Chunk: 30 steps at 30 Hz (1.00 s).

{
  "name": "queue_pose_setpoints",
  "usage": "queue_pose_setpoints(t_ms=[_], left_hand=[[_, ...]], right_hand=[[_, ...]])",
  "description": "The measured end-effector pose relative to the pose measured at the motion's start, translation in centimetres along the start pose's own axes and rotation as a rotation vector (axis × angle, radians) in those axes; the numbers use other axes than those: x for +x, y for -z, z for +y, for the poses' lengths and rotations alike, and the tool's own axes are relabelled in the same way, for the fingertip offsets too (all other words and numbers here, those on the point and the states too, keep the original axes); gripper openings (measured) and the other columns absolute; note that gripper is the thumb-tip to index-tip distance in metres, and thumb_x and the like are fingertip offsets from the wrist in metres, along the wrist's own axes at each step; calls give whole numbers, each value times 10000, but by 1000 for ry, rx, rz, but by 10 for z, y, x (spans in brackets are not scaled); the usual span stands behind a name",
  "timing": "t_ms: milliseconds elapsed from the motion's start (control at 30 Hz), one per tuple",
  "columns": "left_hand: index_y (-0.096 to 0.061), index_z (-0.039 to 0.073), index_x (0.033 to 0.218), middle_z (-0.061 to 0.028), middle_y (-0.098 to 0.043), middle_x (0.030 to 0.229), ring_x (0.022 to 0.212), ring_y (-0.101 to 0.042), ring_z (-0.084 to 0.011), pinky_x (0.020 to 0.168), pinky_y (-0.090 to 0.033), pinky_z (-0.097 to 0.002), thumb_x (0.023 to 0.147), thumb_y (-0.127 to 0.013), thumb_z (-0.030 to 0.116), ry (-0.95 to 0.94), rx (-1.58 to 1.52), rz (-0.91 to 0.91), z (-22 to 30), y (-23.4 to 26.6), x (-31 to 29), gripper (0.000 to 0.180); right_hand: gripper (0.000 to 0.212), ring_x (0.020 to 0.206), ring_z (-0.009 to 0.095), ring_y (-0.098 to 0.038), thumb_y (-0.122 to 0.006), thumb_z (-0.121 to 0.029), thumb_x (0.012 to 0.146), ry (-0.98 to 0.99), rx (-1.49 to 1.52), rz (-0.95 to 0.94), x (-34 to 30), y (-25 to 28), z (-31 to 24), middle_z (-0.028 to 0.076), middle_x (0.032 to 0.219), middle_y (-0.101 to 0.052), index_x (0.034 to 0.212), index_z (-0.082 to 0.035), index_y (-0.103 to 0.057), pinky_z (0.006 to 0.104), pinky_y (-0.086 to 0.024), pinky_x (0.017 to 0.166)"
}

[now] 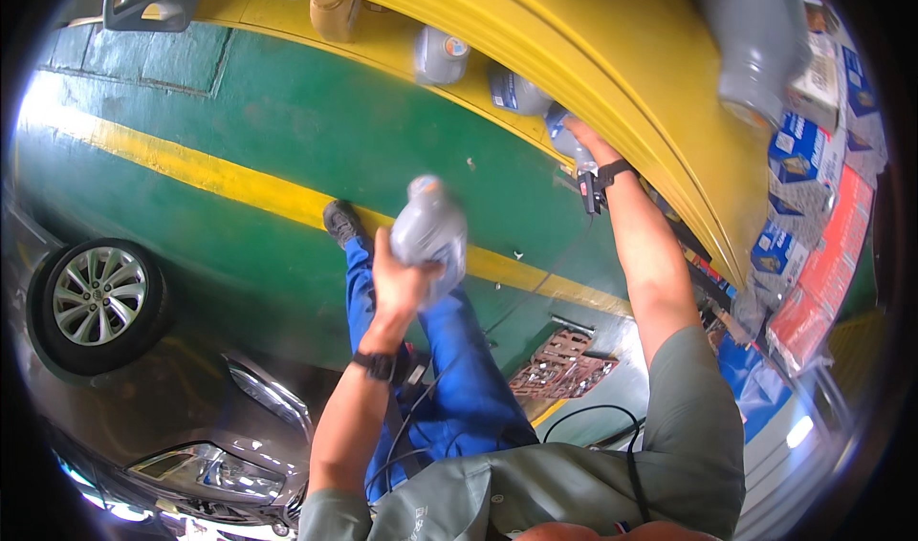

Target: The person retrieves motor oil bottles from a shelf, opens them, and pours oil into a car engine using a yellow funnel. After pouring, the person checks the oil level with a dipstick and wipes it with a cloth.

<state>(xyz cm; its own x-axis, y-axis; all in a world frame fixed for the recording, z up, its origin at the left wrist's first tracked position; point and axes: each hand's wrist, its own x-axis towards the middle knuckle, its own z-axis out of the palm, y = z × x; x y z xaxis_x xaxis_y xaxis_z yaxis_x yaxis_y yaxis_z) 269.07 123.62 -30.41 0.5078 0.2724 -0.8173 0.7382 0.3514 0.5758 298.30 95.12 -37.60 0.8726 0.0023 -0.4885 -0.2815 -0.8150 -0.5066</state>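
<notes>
My left hand (400,281) is wrapped round a grey plastic bottle (426,227), held up over my legs with its capped neck pointing away from me. My right arm stretches forward to the yellow shelf's lower level. There my right hand (595,145) grips another grey bottle (564,138), and the shelf edge hides part of its fingers. Beside it on that level lies a grey bottle with a dark label (517,92). Farther left stands a similar grey bottle (442,56).
The yellow shelf (612,49) curves across the front and right. Its top bears a large grey bottle (762,49) and blue-and-white boxes (801,149). A tan container (333,13) sits at far left. A dark car (182,417) is at my left; a tool case (564,363) lies open on the floor.
</notes>
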Motion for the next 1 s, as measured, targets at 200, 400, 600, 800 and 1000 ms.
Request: queue_pose_setpoints(t_ms=[200,400,600,800,1000], left_hand=[[-524,18,1093,-239,-658,1045,993,-662,-442,891,-543,-446,669,-755,-2,-453,278,155,15,-104,111,483],[-523,13,1051,-242,-588,1037,1019,-540,-494,901,-457,-549,696,-650,-74,-651,5,254,51,-162,175,387],[-516,11,1061,-226,-583,1046,1008,-546,-481,881,-468,-539,677,-675,-78,-723,-73,284,50,-181,195,424],[-506,-16,1070,-259,-564,1043,1023,-531,-489,881,-464,-544,694,-683,-60,-805,100,327,32,-185,203,418],[-470,-4,1239,-242,-538,1173,1111,-537,-465,973,-478,-486,673,-763,-9,-751,76,275,13,-184,213,637]], right_hand=[[649,1269,394,-568,-781,-334,840,246,-306,189,-21,3,-19,239,1346,-620,1358,7,-594,470,-446,1080],[691,1286,456,-548,-757,-369,859,241,-535,124,-47,5,-38,303,1374,-588,1374,49,-560,498,-431,1093],[749,1280,432,-562,-766,-411,826,50,-674,247,-4,28,-17,294,1374,-594,1379,47,-555,469,-435,1090],[807,1269,384,-589,-799,-414,774,-42,-437,290,43,69,44,269,1365,-613,1399,31,-548,419,-443,1084],[867,1264,333,-612,-836,-399,721,-176,-332,246,102,68,82,249,1363,-627,1420,15,-536,368,-451,1076]])
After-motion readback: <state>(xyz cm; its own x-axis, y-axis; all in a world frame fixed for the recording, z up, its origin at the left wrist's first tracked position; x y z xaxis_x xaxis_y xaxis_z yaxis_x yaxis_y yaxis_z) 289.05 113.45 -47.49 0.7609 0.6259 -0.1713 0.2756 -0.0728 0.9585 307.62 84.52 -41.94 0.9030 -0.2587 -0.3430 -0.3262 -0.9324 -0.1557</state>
